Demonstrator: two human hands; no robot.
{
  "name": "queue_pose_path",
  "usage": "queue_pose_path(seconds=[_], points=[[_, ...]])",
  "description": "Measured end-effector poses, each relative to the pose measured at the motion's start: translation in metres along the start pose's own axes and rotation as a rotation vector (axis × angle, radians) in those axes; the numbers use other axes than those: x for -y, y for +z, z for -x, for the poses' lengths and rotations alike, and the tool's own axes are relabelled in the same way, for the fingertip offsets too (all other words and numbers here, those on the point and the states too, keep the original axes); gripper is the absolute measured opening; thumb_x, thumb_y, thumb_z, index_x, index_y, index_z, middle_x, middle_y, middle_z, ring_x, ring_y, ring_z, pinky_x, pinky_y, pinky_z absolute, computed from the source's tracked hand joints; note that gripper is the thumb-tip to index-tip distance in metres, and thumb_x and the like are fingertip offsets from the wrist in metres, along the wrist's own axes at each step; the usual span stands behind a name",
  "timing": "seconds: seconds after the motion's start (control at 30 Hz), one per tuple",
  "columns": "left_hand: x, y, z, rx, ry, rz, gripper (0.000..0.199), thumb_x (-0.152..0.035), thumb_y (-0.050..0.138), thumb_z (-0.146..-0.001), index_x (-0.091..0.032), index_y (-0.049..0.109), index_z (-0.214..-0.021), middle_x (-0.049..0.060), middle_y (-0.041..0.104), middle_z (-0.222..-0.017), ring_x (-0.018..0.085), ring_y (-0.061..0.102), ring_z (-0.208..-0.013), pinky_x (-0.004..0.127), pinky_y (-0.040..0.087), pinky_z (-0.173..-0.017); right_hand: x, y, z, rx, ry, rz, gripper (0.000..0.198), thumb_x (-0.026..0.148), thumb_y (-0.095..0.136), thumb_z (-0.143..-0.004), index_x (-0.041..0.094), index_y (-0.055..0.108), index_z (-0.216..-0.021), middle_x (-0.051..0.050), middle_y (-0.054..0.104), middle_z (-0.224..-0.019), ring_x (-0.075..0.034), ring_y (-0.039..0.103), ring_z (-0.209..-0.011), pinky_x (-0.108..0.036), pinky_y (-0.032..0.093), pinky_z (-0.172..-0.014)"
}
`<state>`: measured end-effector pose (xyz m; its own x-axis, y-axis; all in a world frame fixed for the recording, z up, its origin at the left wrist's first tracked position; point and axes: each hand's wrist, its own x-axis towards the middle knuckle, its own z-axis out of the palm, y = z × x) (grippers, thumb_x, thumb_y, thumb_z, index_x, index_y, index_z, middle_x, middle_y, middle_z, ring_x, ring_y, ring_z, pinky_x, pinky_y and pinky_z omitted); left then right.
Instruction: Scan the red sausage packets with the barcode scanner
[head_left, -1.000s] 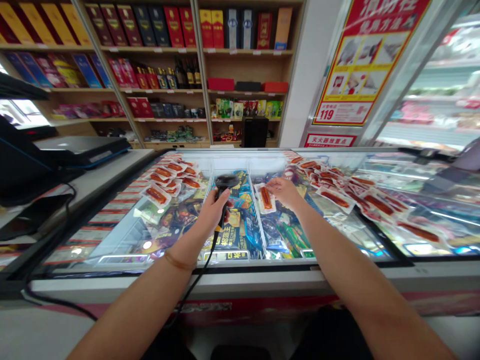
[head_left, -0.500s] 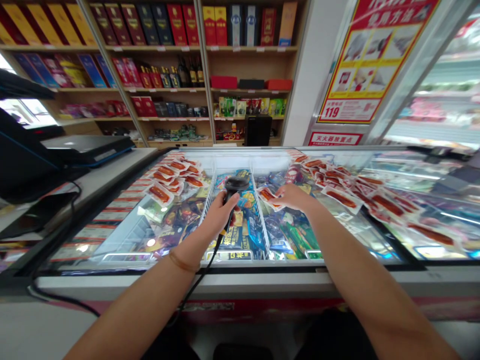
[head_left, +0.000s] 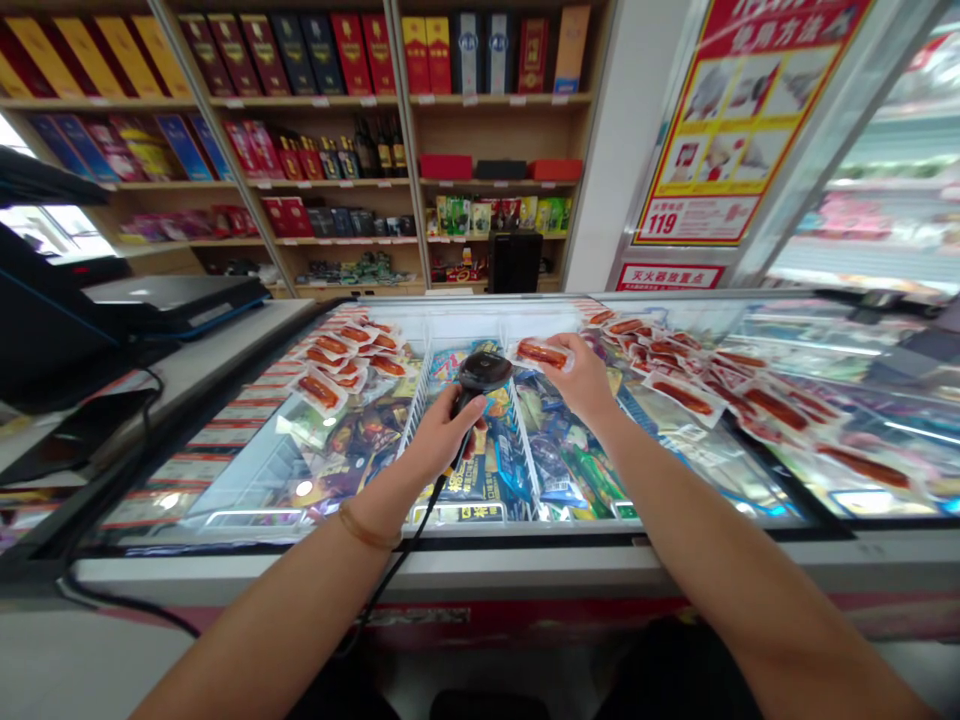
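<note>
My left hand (head_left: pixel 444 432) is wrapped round the handle of a black corded barcode scanner (head_left: pixel 484 370), whose head points away to the right. Pinched between the fingers of my right hand (head_left: pixel 579 378) is a clear-wrapped packaged sausage (head_left: pixel 541 353), raised above the glass just right of the scanner head. More packaged sausages (head_left: pixel 319 388) lie in a group to the left on the glass top. To the right spreads a larger pile of packaged sausages (head_left: pixel 679 395).
Beneath the glass of the chest freezer (head_left: pixel 600 560), wire baskets hold colourful frozen packs (head_left: pixel 469 480). A scale (head_left: pixel 187 300) stands on the counter at left. The scanner cable (head_left: pixel 405 550) hangs over the freezer's front edge. Shelves (head_left: pixel 322 100) of boxes and bottles rise behind.
My right hand has lifted the packaged sausage off the glass and turned it level near the scanner. The scanner head has swung slightly to the right.
</note>
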<state>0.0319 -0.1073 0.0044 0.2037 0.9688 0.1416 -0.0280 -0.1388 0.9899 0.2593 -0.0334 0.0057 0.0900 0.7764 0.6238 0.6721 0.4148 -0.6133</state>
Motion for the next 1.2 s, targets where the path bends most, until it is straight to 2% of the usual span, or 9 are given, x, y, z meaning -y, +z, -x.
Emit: queue_pose_path(seconds=[0.17,0.73,0.83,0.93,1.07,1.2], points=[[-0.005,0.002,0.004,0.014,0.007,0.012,0.045,-0.059,0.069,-0.076,-0.02,0.048,-0.087,-0.004,0.06,-0.069,0.007,0.05,-0.039,0.02,0.038,-0.037,0.005,-0.003,0.0,-0.073,-0.044,-0.012,0.03,0.027,0.062,-0.077,0.019,0.061,-0.107,-0.009,0.07,-0.106,-0.025,0.064,-0.096,-0.039,0.048,-0.091],[-0.004,0.002,0.005,0.03,0.046,0.061,0.046,-0.059,0.07,-0.076,-0.021,0.047,-0.09,-0.004,0.059,-0.069,0.007,0.05,-0.041,0.021,0.039,-0.038,0.01,-0.001,0.003,-0.066,-0.104,0.01,0.029,0.026,0.062,-0.078,0.021,0.059,-0.107,-0.009,0.068,-0.11,-0.026,0.063,-0.103,-0.041,0.046,-0.097],[-0.002,0.003,0.004,-0.002,0.035,0.074,0.049,-0.06,0.071,-0.073,-0.021,0.048,-0.092,-0.005,0.059,-0.066,0.007,0.05,-0.039,0.021,0.039,-0.038,0.004,0.005,0.005,-0.068,-0.092,-0.004,0.03,0.026,0.061,-0.078,0.019,0.059,-0.108,-0.01,0.068,-0.112,-0.026,0.063,-0.103,-0.041,0.046,-0.098],[-0.006,0.0,0.002,-0.109,0.017,0.071,0.051,-0.061,0.071,-0.071,-0.021,0.047,-0.092,-0.006,0.059,-0.064,0.007,0.048,-0.037,0.02,0.037,-0.036,0.0,0.015,0.006,-0.053,-0.021,-0.033,0.03,0.027,0.06,-0.077,0.019,0.06,-0.107,-0.01,0.069,-0.111,-0.026,0.064,-0.102,-0.04,0.047,-0.095],[-0.029,-0.025,0.002,-0.299,-0.023,0.156,0.052,-0.063,0.071,-0.07,-0.022,0.046,-0.089,-0.005,0.06,-0.064,0.008,0.049,-0.036,0.02,0.037,-0.035,0.009,0.039,-0.001,0.035,0.055,-0.058,0.027,0.032,0.061,-0.075,0.02,0.06,-0.099,-0.01,0.071,-0.102,-0.027,0.065,-0.093,-0.039,0.049,-0.088],[-0.056,-0.08,0.012,-0.491,0.044,0.206,0.051,-0.062,0.071,-0.07,-0.022,0.046,-0.088,-0.005,0.06,-0.065,0.008,0.049,-0.036,0.02,0.037,-0.034,0.046,0.079,-0.022,0.132,0.035,-0.11,0.025,0.035,0.062,-0.075,0.022,0.059,-0.096,-0.006,0.072,-0.097,-0.024,0.066,-0.086,-0.035,0.049,-0.081]])
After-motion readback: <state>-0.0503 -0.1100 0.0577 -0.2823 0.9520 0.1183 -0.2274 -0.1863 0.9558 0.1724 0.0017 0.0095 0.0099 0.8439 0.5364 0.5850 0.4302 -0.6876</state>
